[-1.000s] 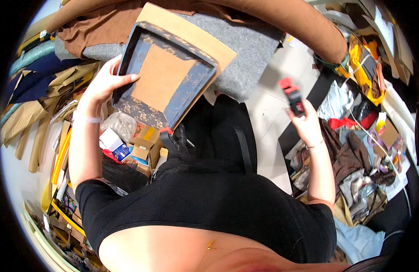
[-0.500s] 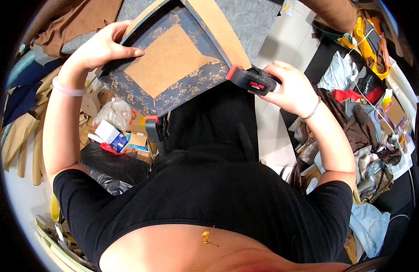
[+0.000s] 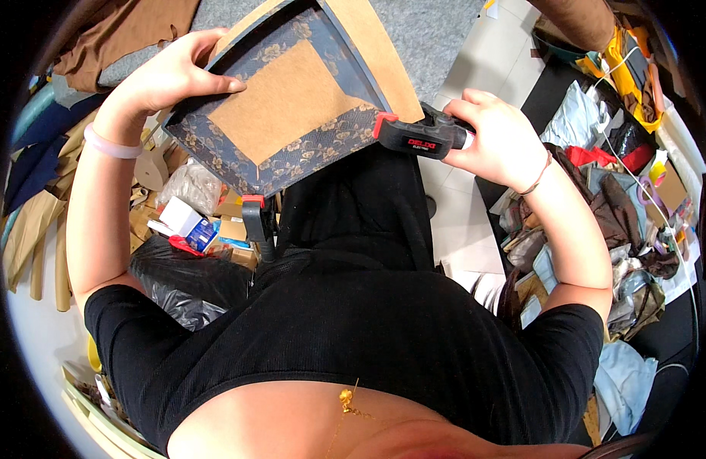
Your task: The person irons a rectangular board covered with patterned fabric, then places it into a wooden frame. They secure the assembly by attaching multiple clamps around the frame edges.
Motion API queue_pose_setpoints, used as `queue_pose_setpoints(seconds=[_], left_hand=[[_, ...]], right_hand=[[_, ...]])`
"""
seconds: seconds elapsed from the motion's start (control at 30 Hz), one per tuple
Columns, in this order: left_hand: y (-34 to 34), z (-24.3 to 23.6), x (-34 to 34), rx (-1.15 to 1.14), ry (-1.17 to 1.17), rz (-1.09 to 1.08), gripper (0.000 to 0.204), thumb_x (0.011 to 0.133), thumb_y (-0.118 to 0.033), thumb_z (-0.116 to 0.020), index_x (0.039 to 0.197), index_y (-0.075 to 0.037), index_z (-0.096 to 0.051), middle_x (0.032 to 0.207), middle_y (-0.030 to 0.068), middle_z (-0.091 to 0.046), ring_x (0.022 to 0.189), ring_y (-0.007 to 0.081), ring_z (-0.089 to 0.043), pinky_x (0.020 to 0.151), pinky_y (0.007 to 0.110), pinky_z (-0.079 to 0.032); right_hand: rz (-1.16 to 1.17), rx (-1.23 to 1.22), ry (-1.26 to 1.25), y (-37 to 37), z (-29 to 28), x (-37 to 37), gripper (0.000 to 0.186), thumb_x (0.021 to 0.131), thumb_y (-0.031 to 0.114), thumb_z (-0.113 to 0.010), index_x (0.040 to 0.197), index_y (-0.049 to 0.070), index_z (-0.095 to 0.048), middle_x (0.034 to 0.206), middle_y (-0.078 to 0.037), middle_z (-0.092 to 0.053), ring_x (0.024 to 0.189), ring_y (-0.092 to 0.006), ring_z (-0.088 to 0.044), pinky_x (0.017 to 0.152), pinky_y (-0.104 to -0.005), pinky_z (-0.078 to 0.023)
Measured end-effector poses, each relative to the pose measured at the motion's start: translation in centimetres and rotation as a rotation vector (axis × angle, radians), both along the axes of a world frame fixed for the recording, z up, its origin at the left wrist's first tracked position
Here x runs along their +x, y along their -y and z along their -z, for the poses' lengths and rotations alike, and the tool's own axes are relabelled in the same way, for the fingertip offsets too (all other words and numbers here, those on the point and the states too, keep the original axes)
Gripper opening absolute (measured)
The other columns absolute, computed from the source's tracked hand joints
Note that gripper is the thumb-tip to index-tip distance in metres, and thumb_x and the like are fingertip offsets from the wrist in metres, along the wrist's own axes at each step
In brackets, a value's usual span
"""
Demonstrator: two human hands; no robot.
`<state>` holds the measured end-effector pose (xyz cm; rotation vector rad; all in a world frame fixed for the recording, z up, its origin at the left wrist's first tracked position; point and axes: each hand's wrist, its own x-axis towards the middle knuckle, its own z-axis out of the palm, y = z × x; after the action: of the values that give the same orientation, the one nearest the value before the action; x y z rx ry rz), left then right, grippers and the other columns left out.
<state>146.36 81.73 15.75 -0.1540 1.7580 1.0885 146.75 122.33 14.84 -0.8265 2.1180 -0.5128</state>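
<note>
One tray [image 3: 284, 96] is in the left hand [image 3: 177, 75] — pinched at its edge.

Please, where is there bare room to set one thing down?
Pale floor tiles lie bare below the right hand, between the black clothing and the fabric pile. Crowded are that pile and, at left, the boxes and black bag.

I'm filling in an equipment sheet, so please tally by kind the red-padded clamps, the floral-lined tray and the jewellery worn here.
Red-padded clamps: 2
Floral-lined tray: 1
Bracelets: 2
Pendant necklace: 1
Total: 6
</note>
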Motion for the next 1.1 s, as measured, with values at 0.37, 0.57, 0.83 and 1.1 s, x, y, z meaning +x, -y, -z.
queue_pose_setpoints(seconds=[0.37, 0.57, 0.83, 1.1], left_hand=[[-0.4, -0.1, -0.7, -0.037, 0.035, 0.011, 0.05, 0.077, -0.015, -0.078, 0.119, 0.004, -0.057, 0.103, 0.006, -0.065, 0.096, 0.0118, -0.058, 0.091, 0.028, -0.047], [1.0, 1.4, -0.1, -0.079, 0.153, -0.147, 0.052, 0.075, -0.01, -0.077, 0.121, 0.002, -0.056, 0.104, 0.0016, -0.063, 0.095, 0.0105, -0.057, 0.089, 0.025, -0.045], [6.7, 6.4, 5.2, -0.314, 0.113, -0.676, 0.049, 0.076, -0.009, -0.073, 0.121, 0.0, -0.055, 0.101, 0.0066, -0.065, 0.088, 0.0163, -0.062, 0.077, 0.029, -0.051], [7.9, 6.5, 7.5, -0.387, 0.021, -0.899, 0.062, 0.073, -0.012, -0.075, 0.128, 0.002, -0.05, 0.113, 0.0114, -0.063, 0.102, 0.022, -0.063, 0.09, 0.034, -0.051]], right_hand=[[0.042, -0.038, 0.021, -0.4, 1.0, 0.7, 0.041, 0.068, 0.038, -0.075, 0.09, 0.005, -0.066, 0.087, -0.014, -0.06, 0.087, -0.0334, -0.063, 0.078, -0.0417, -0.053], [0.437, -0.17, 0.472, -4.8, 4.6, -1.4, 0.054, 0.088, 0.034, -0.067, 0.133, 0.006, -0.054, 0.119, -0.012, -0.061, 0.114, -0.0205, -0.057, 0.099, -0.034, -0.044], [1.27, 0.11, 0.369, -12.1, 42.2, -3.8, 0.042, 0.094, 0.037, -0.059, 0.116, 0.002, -0.064, 0.108, -0.009, -0.07, 0.099, -0.0173, -0.065, 0.085, -0.0306, -0.05], [1.356, 0.142, 0.15, -6.2, 56.3, -6.6, 0.051, 0.08, 0.037, -0.073, 0.112, -0.001, -0.063, 0.112, -0.024, -0.066, 0.106, -0.0391, -0.063, 0.087, -0.0436, -0.05]])
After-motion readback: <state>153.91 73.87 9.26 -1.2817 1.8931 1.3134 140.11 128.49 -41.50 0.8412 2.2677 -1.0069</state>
